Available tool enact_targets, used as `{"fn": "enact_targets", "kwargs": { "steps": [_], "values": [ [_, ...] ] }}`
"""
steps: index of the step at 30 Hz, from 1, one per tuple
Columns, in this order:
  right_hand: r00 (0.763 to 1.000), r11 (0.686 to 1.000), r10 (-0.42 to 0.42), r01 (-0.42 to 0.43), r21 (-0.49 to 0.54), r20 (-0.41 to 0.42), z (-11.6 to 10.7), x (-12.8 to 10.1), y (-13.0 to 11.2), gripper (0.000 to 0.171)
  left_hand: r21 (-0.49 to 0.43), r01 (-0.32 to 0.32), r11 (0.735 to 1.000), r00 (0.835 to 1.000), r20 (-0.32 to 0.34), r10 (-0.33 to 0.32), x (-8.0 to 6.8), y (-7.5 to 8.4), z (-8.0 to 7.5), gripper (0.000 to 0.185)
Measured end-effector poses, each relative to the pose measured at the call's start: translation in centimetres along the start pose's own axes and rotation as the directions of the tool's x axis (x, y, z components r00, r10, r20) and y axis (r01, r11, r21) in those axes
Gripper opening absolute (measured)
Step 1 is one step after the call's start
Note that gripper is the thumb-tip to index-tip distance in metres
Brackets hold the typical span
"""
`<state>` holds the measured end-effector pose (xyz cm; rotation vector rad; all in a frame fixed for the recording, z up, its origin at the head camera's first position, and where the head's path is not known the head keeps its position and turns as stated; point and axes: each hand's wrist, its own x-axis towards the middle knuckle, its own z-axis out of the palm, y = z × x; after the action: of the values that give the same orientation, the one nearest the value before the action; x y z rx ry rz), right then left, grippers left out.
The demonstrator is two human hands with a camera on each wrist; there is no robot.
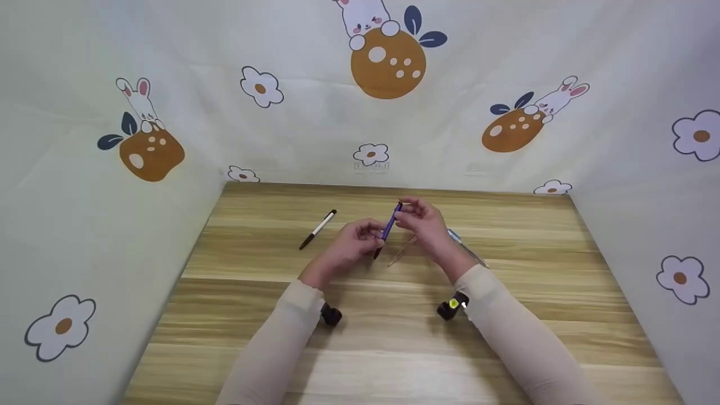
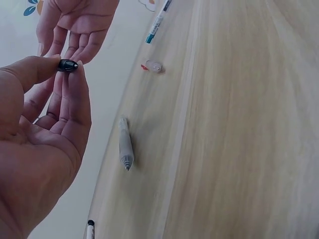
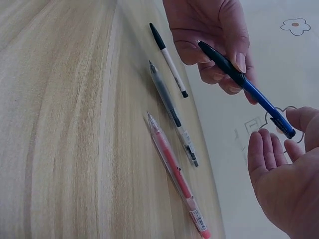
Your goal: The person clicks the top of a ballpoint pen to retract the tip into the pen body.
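Blue pen [image 1: 390, 226]: held up off the counter [image 1: 382, 349], between the person's two hands; in the head view its clicker end leans toward 1 o'clock and its black writing end toward 7 o'clock.
Left hand [image 1: 354, 243]: at 8 o'clock from the blue pen, clamped on its black front section between thumb and fingertips, the writing tip poking out past them.
Right hand [image 1: 423, 224]: at 3 o'clock from the blue pen, thumb and forefinger pinching the clicker end, the other fingers loosely extended.
White pen [image 1: 320, 228]: on the counter at 9 o'clock from the blue pen, well apart from it, slanting, dark at both ends.
Pink pen [image 3: 175, 172]: on the counter, about 5 o'clock from the blue pen in the head view, partly behind the right hand.
Grey pen [image 2: 125, 144]: on the counter at 4 o'clock from the left hand in the left wrist view, between the white pen and the pink pen.
Clear pen [image 1: 467, 247]: on the counter toward 3 o'clock, beyond the right hand, blue at one end.
Sleeves [image 1: 275, 337]: pale, reaching in from 6 o'clock.
Backdrop [image 1: 315, 45]: pale, printed with rabbits and flowers, rising at 12 o'clock behind the counter.
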<state>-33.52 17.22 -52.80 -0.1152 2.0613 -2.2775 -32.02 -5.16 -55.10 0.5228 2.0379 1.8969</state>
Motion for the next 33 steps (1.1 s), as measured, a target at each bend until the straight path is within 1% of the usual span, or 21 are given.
{"fn": "enact_targets", "kwargs": {
  "steps": [7,14,18,24,30,33],
  "values": [
    [1.0,1.0,-0.024,0.024,-0.005,0.006,-0.1,0.0,0.0,0.039,-0.028,0.002,1.0,1.0,0.013,-0.002,0.2,-0.5,0.7,0.033],
    [0.999,0.999,-0.049,0.049,0.009,0.003,-0.2,0.0,0.1,0.038,-0.069,-0.005,0.998,1.0,0.006,0.005,0.2,-0.6,1.5,0.033],
    [0.999,0.999,-0.045,0.045,0.025,0.006,-0.3,0.0,0.1,0.037,-0.073,-0.006,0.997,1.0,-0.002,0.006,0.3,-0.7,1.9,0.033],
    [0.999,0.999,-0.034,0.034,0.017,0.007,-0.4,0.0,-0.3,0.036,-0.071,-0.012,0.997,1.0,-0.015,0.011,0.5,-0.7,2.4,0.032],
    [0.999,0.999,-0.036,0.036,-0.01,0.011,-0.6,0.1,-0.5,0.035,-0.148,0.014,0.989,1.0,-0.01,-0.015,0.6,-0.7,2.9,0.032],
    [0.999,0.999,-0.042,0.042,-0.017,0.012,-0.6,0.2,-0.6,0.034,-0.162,0.01,0.987,1.0,-0.008,-0.012,0.7,-0.7,3.1,0.033]
  ]
}}
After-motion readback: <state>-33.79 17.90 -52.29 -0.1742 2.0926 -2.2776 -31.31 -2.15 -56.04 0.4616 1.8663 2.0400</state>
